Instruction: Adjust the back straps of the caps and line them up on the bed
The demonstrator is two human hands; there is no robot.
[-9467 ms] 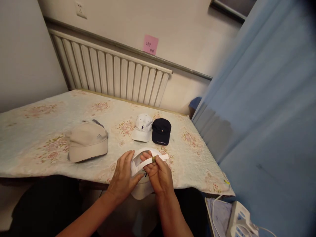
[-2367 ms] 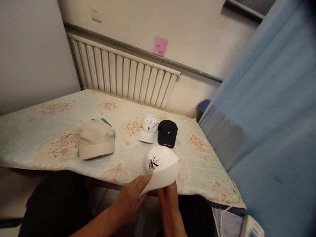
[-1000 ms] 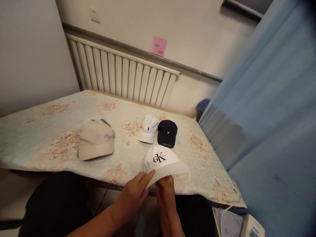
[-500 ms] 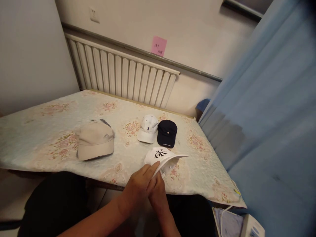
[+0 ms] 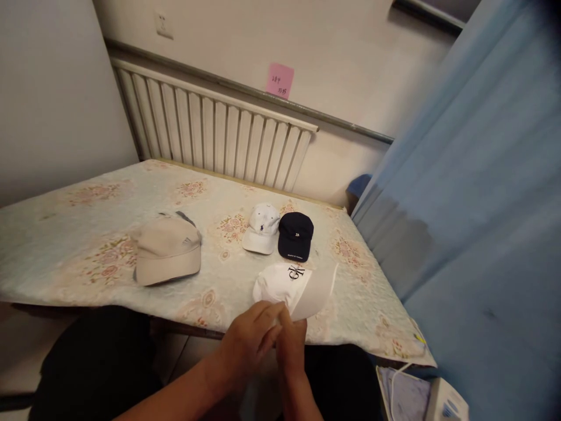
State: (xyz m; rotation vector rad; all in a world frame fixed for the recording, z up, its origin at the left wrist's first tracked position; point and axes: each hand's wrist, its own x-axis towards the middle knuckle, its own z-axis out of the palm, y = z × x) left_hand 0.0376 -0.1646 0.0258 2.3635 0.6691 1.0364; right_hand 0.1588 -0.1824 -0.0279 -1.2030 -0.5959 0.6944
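A white baseball cap [image 5: 274,284] with dark letters on its front is at the near edge of the bed, its brim pointing right. My left hand [image 5: 250,334] is at the cap's near side, fingers bent together against its lower edge. Beside it, my right hand [image 5: 291,345] is closed at the same edge, near where the brim begins; its fingertips are partly hidden. Behind this cap, a smaller white cap [image 5: 262,228] and a black cap [image 5: 296,235] sit side by side. A beige cap [image 5: 167,251] lies farther left.
A floral cover [image 5: 210,204] lies over the bed. Behind it, a white radiator [image 5: 210,126] runs along the wall, with a pink note [image 5: 279,80] above. A blue curtain [image 5: 473,193] hangs at right. Below the near right corner is a white box [image 5: 447,402].
The white cap in front has turned and tipped: its brim, edge-on before, now shows its broad face to the right. My hands have shifted slightly with it. The other caps stay put.
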